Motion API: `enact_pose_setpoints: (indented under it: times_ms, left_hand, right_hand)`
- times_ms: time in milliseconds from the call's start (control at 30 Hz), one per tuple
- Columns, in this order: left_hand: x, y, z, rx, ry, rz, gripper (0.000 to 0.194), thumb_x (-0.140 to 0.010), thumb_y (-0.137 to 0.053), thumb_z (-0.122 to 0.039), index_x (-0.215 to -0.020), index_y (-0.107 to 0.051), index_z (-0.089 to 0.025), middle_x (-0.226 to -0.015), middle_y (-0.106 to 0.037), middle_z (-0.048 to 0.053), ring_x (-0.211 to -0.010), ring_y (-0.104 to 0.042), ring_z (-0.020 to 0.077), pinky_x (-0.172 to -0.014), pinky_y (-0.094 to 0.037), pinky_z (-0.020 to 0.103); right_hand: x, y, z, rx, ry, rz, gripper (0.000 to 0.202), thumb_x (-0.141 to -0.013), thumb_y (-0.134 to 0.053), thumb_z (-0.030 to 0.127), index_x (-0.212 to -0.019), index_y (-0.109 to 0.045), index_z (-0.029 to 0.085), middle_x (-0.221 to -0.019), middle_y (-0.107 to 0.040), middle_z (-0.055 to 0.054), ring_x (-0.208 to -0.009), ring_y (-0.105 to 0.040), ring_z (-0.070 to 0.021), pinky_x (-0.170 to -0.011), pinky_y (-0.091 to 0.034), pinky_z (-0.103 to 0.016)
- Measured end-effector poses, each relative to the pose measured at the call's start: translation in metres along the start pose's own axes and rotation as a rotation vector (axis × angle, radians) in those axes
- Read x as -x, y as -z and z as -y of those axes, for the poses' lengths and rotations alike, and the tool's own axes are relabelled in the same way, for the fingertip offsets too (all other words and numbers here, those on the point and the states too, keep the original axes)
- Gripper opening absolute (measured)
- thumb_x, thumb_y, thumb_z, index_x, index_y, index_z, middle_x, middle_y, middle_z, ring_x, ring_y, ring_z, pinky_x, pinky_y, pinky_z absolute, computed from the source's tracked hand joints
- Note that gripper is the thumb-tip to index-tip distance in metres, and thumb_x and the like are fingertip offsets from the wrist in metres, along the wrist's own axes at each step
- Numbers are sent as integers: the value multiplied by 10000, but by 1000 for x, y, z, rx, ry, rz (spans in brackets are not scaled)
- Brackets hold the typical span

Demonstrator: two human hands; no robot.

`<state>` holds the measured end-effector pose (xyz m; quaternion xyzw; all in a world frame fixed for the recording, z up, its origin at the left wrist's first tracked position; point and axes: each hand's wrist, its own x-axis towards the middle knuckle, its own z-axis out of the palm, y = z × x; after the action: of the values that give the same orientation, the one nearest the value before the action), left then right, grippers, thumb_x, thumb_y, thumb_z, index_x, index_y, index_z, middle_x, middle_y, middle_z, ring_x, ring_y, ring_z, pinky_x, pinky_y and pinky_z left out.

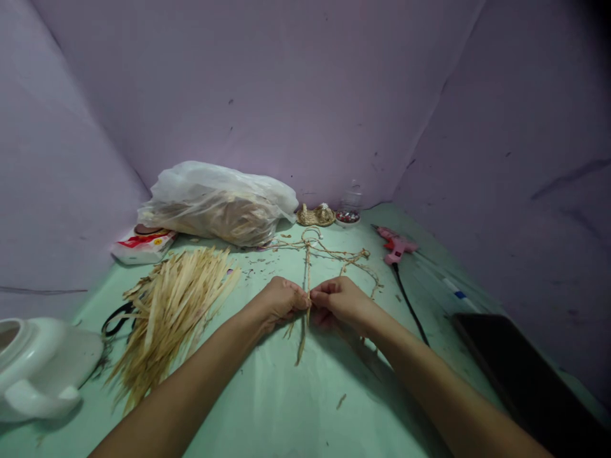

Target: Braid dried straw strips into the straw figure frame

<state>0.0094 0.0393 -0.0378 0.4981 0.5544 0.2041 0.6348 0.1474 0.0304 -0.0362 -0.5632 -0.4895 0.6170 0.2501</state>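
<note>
My left grip (300,301) and right grip (317,299) are pinching the cord (308,270); most is lying beyond them.

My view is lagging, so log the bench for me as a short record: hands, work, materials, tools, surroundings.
Left hand: pinching the tan cord
Right hand: pinching it at the same spot, fingertips close to the left's
Cord: runs away from the hands, loose strands below them
Materials: dried strips piled left; filled plastic bag by the wall
Tool: pink glue gun lying right, black cable attached
Surroundings: small woven piece beyond the cord; dark flat device right
</note>
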Motion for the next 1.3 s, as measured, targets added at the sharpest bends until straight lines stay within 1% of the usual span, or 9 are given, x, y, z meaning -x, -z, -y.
enact_pose_setpoints:
  times_ms: [200, 333, 567, 733, 867, 967, 1067, 1233, 1300]
  left_hand:
    - [2, -3, -3, -129, -34, -79, 33, -522, -495, -120, -531, -526, -127, -338, -340, -59, -313, -232, 39, -350, -141, 199]
    - [5, -2, -3, -400, -107, -138, 85, -540, -487, -133, -490, -556, -125, -360, -401, -23, -350, -314, 68, -385, -209, 209]
    - [22, -9, -6, -685, -198, -343, 90, -563, -544, -197, -485, -567, -159, -433, -449, 7, -456, -381, 99, -472, -236, 217]
    - [38, -31, -7, -795, -255, -379, 104, -610, -538, -222, -519, -562, -177, -481, -422, 25, -535, -447, 156, -534, -282, 252]
    - [35, -24, -9, -814, -281, -305, 119, -603, -542, -200, -489, -549, -166, -452, -413, 19, -507, -453, 151, -515, -289, 253]
    - [26, -5, -14, -676, -213, -264, 117, -620, -525, -211, -545, -584, -144, -451, -458, 11, -433, -430, 113, -458, -281, 233]
    - [19, 6, -19, -312, -54, -291, 210, -635, -494, -171, -811, -596, -120, -517, -532, 1, -348, -414, 85, -386, -278, 213]
    - [13, -1, -14, 162, 95, 73, 80, -631, -468, -96, -665, -538, -83, -509, -521, 17, -366, -456, 70, -351, -329, 177]
    - [10, -2, -10, 219, 102, 133, 67, -637, -466, -94, -609, -525, -80, -493, -512, 21, -378, -467, 67, -360, -354, 169]
  right_hand:
    - [-7, 2, -7, 43, 57, -37, 86, -613, -543, 131, -528, -534, 140, -375, -517, 27, -329, -454, -70, -358, -391, -173]
    - [-8, 3, -8, 24, 34, -23, 70, -612, -535, 129, -545, -522, 147, -378, -512, 37, -325, -450, -67, -352, -391, -170]
    - [-6, -2, -7, -64, 26, -14, 64, -600, -516, 127, -540, -506, 146, -402, -527, 32, -315, -426, -59, -324, -354, -167]
    - [-6, -5, -6, -109, 27, -50, 49, -563, -494, 101, -552, -513, 144, -378, -496, 51, -304, -400, -45, -296, -283, -145]
    - [-6, -6, -7, -141, 45, -33, 54, -561, -495, 96, -550, -508, 148, -353, -457, 64, -288, -351, -37, -286, -249, -148]
    - [-6, -5, -8, -158, 89, -20, 46, -577, -517, 115, -548, -501, 146, -391, -483, 55, -297, -335, -30, -290, -239, -153]
    - [-5, -4, -8, -183, 112, 10, 72, -598, -551, 162, -553, -500, 142, -445, -516, 46, -314, -341, -23, -302, -248, -154]
    - [-6, -4, -9, -185, 118, 43, 77, -593, -577, 188, -599, -514, 143, -457, -523, 42, -332, -369, -34, -316, -261, -160]
    - [-7, -2, -9, -152, 119, 58, 68, -596, -567, 180, -621, -518, 141, -452, -516, 40, -339, -380, -39, -324, -276, -161]
